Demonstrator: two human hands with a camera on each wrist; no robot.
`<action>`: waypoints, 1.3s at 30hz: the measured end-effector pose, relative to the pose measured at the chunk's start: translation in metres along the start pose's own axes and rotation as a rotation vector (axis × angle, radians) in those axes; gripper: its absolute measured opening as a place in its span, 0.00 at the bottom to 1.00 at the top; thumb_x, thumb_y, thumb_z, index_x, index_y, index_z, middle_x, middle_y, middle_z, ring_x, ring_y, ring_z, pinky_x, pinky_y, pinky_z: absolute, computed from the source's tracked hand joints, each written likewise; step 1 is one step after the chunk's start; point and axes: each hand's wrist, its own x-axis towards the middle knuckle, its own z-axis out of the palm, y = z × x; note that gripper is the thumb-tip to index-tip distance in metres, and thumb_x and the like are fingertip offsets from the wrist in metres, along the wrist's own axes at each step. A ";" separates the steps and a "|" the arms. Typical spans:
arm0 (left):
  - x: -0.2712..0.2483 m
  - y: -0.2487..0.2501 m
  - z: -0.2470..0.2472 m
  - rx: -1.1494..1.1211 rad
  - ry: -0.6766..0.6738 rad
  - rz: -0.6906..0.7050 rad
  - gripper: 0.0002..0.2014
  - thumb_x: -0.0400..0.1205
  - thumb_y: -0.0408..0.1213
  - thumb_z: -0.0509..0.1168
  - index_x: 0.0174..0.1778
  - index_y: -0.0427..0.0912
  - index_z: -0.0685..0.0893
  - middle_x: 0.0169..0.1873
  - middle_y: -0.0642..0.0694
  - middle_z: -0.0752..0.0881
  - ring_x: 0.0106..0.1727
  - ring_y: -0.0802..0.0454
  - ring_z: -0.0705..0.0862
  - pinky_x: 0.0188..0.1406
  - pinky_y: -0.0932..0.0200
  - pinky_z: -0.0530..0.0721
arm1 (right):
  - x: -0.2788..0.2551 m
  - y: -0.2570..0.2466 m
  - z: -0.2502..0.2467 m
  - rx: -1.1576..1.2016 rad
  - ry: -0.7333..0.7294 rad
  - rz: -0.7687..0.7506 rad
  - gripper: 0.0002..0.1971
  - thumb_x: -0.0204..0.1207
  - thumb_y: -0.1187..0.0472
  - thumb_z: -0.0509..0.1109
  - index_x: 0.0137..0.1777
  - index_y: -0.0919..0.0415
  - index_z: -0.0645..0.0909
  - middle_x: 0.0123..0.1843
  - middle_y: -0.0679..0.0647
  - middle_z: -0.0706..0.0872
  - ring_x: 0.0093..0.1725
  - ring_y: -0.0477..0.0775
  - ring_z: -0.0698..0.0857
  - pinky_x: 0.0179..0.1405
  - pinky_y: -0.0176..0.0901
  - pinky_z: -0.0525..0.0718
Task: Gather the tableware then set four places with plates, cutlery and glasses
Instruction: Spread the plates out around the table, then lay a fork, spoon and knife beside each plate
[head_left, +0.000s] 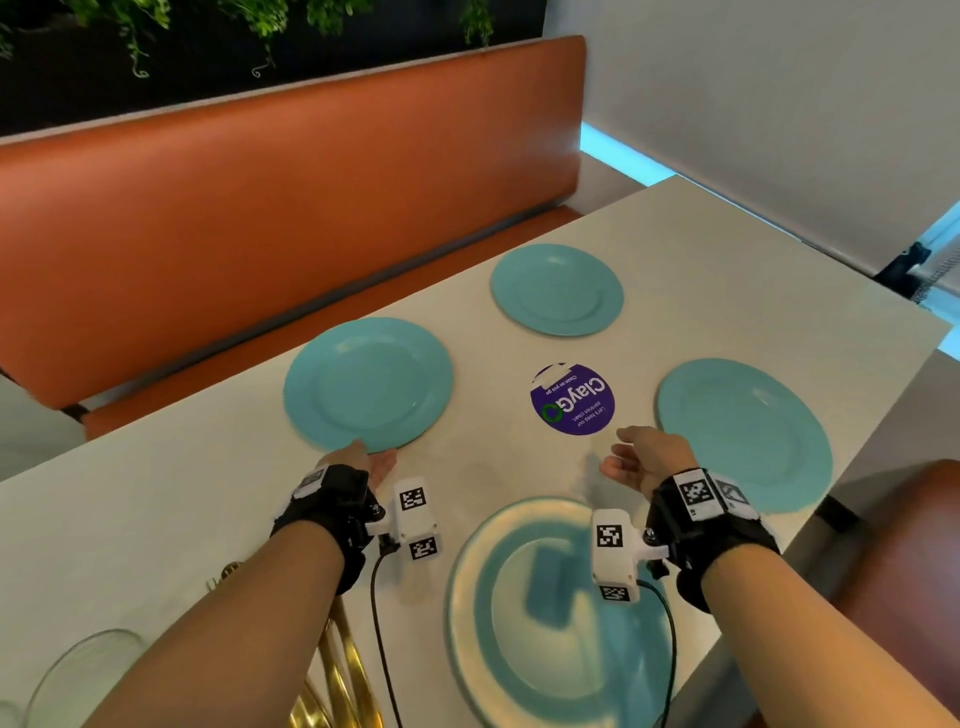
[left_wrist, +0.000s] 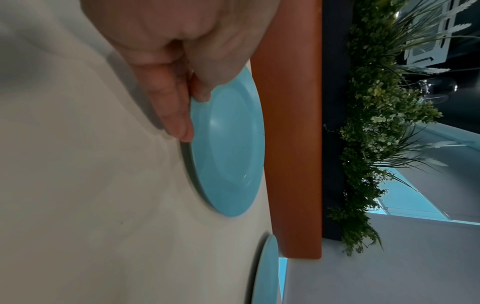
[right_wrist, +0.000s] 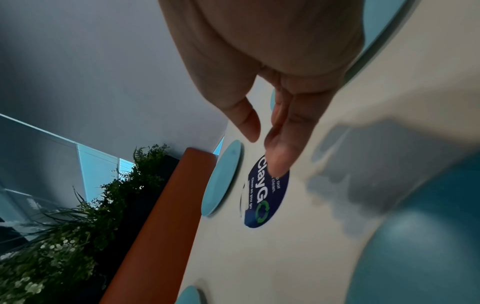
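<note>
Four teal plates lie on the pale table (head_left: 701, 260): a left plate (head_left: 369, 384), a far plate (head_left: 557, 290), a right plate (head_left: 743, 431) and a near plate (head_left: 519, 623). My left hand (head_left: 371, 457) is at the near rim of the left plate (left_wrist: 228, 148). In the left wrist view my left hand (left_wrist: 193, 115) pinches that rim, thumb on top and fingers along the edge. My right hand (head_left: 618, 452) hovers between the near and right plates. Its fingers are relaxed and it holds nothing. In the right wrist view my right hand (right_wrist: 265, 152) hangs over the table.
A round purple sticker (head_left: 571, 400) marks the table's middle. Gold cutlery (head_left: 337, 670) and a clear glass (head_left: 78, 670) sit at the near left under my forearm. An orange bench (head_left: 260, 234) runs along the far side. A brown chair (head_left: 909, 545) stands at the right.
</note>
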 end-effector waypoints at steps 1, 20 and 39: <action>0.000 0.000 0.000 0.004 -0.002 -0.001 0.20 0.89 0.34 0.49 0.77 0.32 0.64 0.72 0.30 0.75 0.72 0.37 0.76 0.68 0.47 0.77 | -0.001 0.002 -0.002 -0.015 0.004 -0.003 0.03 0.80 0.68 0.64 0.49 0.68 0.74 0.36 0.60 0.78 0.29 0.55 0.78 0.15 0.41 0.84; -0.093 -0.048 -0.056 1.030 0.187 0.471 0.21 0.84 0.46 0.59 0.69 0.37 0.75 0.67 0.37 0.79 0.68 0.38 0.76 0.70 0.52 0.70 | -0.100 0.070 0.021 -0.317 -0.195 -0.197 0.08 0.79 0.69 0.65 0.38 0.62 0.76 0.34 0.58 0.79 0.26 0.54 0.76 0.25 0.41 0.82; -0.103 -0.094 -0.145 1.454 0.383 0.223 0.21 0.85 0.41 0.53 0.70 0.34 0.74 0.68 0.38 0.75 0.68 0.41 0.73 0.73 0.47 0.70 | -0.179 0.146 0.046 -0.527 -0.326 -0.289 0.08 0.79 0.65 0.64 0.38 0.59 0.77 0.36 0.55 0.82 0.27 0.52 0.79 0.22 0.39 0.80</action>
